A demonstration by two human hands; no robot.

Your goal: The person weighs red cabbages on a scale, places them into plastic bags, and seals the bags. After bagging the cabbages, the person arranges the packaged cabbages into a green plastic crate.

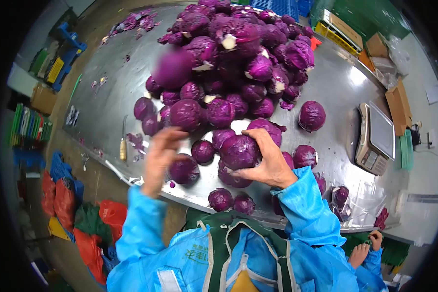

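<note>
Metal table (98, 114), concrete floor (98, 173), pale wall (426, 163), stacked green crates (30, 127)

Table (101, 124): cabbages (312, 116), scale (377, 134), probable knife (123, 149)

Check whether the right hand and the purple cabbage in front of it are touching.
Touching. The head view shows the right hand on the purple cabbage, thumb along its lower edge, fingers at its upper right.

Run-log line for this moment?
left hand: open, blurred | right hand: gripping round purple cabbage | yellow-handled blade: untouched | shiny grey metal table: purple cabbage heap
</note>
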